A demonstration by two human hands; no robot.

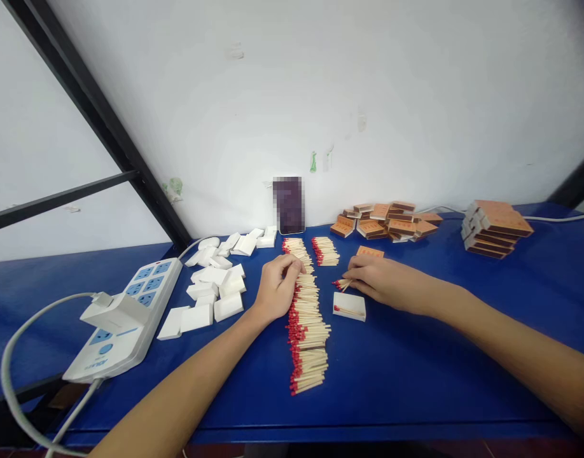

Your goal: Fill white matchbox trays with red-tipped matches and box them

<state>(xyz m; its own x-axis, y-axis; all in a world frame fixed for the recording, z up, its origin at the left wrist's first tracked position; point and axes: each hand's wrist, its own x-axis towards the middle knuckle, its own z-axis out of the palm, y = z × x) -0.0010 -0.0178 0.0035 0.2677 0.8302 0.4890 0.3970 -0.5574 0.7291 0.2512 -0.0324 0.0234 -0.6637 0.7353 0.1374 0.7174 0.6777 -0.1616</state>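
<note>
Head view: left hand [277,287] curled over match row [307,324] on desk [416,356], grip unclear; right hand [382,280] pinches few matches [341,284] beside white tray [350,305]. Likely light, brittle; best held mid-stick.

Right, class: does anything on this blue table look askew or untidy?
The long row of matches skews at its near end, sticks poking out. The white trays lie jumbled, unlike the neat stack of boxes.

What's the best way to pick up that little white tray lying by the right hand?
Probably pinch the white tray across its short width, from above: it lies flat, open side up, its long walls free, the right hand holding matches just behind.
</note>
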